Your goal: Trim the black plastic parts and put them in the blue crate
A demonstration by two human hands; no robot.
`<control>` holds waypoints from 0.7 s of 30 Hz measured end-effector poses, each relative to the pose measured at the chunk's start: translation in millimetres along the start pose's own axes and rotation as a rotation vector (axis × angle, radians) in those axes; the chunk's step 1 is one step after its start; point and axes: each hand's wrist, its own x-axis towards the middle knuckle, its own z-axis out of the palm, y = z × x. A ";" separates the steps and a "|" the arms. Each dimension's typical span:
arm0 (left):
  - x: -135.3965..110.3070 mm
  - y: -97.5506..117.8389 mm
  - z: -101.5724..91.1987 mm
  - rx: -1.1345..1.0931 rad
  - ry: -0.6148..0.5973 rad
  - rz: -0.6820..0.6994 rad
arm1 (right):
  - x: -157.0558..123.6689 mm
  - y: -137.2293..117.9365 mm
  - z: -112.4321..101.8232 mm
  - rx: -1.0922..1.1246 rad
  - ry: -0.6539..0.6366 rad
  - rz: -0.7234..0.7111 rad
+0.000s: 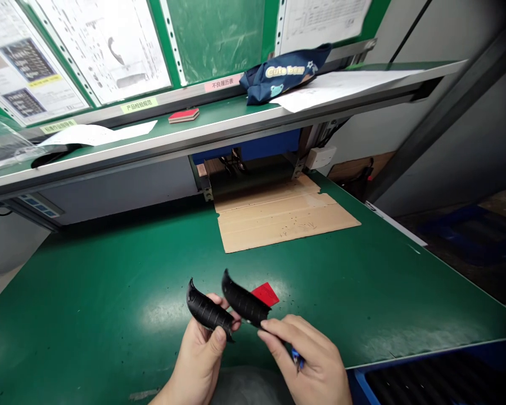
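Observation:
My left hand (202, 351) is closed on a black curved plastic part (208, 310), ribbed along its length and with a pointed, hooked upper end. Between the thumb and fingers of my right hand (310, 354) is the lower end of a second black curved part (244, 301) of similar shape. Both parts are held up side by side above the green table, a small gap between them. A small blue object (297, 359) also sits in my right hand, mostly hidden by the fingers. Behind the second part lies a flat red piece (266, 293).
A cardboard sheet (278, 222) lies at the back of the green table (109, 292). Above is a shelf with a red block (184, 115), papers and a dark blue fabric pouch (284, 76). A blue-rimmed tray (362, 388) with black contents stands at the lower right.

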 end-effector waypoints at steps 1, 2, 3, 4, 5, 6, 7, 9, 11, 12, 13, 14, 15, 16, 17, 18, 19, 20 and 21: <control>1.1 0.8 -0.5 -0.078 -0.002 -0.031 | 0.2 2.8 -0.7 -0.008 0.013 0.031; 2.3 2.0 -0.2 -0.160 -0.007 -0.077 | 0.2 5.6 -0.9 -0.022 0.016 0.050; 3.3 3.2 0.5 -0.240 -0.013 -0.130 | 0.0 8.3 -0.5 -0.042 0.005 0.055; 4.3 4.3 1.7 -0.311 -0.016 -0.187 | -0.3 10.5 0.7 -0.067 -0.019 0.050; 5.3 5.1 3.0 -0.372 -0.011 -0.242 | -0.7 12.1 2.5 -0.094 -0.056 0.041; 6.3 5.6 4.3 -0.423 -0.002 -0.293 | -1.2 12.8 4.9 -0.118 -0.108 0.030; 7.2 5.8 5.4 -0.463 0.006 -0.337 | -1.6 12.8 7.5 -0.134 -0.165 0.016; 8.8 5.8 7.2 -0.507 0.021 -0.394 | -2.3 10.5 12.8 -0.125 -0.260 -0.002; 9.9 5.5 8.7 -0.507 0.043 -0.394 | -2.6 6.4 16.9 -0.071 -0.291 0.001; 10.2 5.3 9.6 -0.497 0.061 -0.382 | -2.5 4.3 18.4 -0.045 -0.277 -0.001; 10.2 5.1 10.5 -0.485 0.080 -0.365 | -2.3 2.4 19.5 -0.026 -0.257 -0.014; 10.0 4.7 11.3 -0.470 0.096 -0.352 | -2.1 0.8 20.3 -0.019 -0.246 -0.039; 9.6 4.2 12.1 -0.453 0.108 -0.342 | -1.7 -0.4 20.9 -0.021 -0.248 -0.071; 9.0 3.6 12.6 -0.427 0.113 -0.330 | -1.2 -1.2 21.1 -0.028 -0.252 -0.100; 8.3 2.9 12.7 -0.385 0.113 -0.310 | -0.5 -1.7 21.0 -0.034 -0.256 -0.114; 7.6 2.1 12.3 -0.323 0.109 -0.280 | 0.3 -1.8 20.3 -0.032 -0.252 -0.113; 6.9 1.5 11.3 -0.244 0.104 -0.249 | 1.4 -1.6 19.0 -0.020 -0.233 -0.102; 6.3 1.0 9.8 -0.153 0.096 -0.216 | 2.6 -1.1 16.9 0.000 -0.202 -0.085; 5.6 0.8 7.9 -0.058 0.082 -0.181 | 3.9 -0.3 13.9 0.027 -0.172 -0.066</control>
